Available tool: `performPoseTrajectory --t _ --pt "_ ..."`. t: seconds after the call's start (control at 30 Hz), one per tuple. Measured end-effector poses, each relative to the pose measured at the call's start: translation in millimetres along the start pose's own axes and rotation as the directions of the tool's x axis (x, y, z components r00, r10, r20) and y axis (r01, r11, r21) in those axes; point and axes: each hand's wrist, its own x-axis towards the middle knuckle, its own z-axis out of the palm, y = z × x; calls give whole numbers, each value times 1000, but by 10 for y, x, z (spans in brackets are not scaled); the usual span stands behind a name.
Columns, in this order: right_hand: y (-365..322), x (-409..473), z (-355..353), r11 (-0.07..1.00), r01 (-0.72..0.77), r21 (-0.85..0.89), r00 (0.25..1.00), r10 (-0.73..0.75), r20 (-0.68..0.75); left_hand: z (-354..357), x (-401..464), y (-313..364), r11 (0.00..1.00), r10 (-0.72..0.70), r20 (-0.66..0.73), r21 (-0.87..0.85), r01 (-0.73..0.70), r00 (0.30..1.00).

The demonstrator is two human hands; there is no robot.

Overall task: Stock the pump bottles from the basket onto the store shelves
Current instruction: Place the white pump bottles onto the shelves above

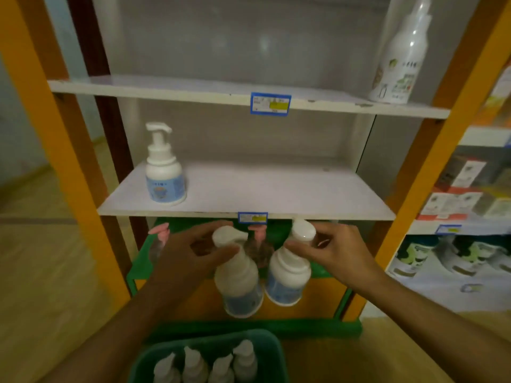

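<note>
White pump bottles (239, 277) – one gripped per hand, left hand (188, 252), right hand (336, 251), labels blurred.

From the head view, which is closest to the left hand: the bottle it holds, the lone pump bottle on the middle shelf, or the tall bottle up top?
1. Held pump bottle, in the left hand.
2. Lone pump bottle, middle shelf, left side.
3. Tall bottle, top shelf, far right.

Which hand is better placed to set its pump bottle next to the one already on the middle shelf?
Left, probably. The left hand holds its pump bottle nearer the shelved bottle at the shelf's left end; the right hand holds its bottle farther right.
</note>
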Motion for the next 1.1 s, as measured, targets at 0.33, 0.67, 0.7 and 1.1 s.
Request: performPoseTrajectory --t 0.33,0.67,0.7,1.1 --pt "-836 929 82 987 41 154 988 -17 -154 -377 135 472 970 39 -244 -224 -96 969" --pt "-855 1765 847 953 -86 291 983 129 -133 -665 108 324 993 30 -331 -96 -66 943" --pt "-864 1807 890 952 -93 293 981 137 -134 -670 118 317 994 39 -337 -79 -69 941" --pt "-834 1916 1009 987 -76 141 994 87 -73 -689 189 225 1000 -8 -382 2 9 924"
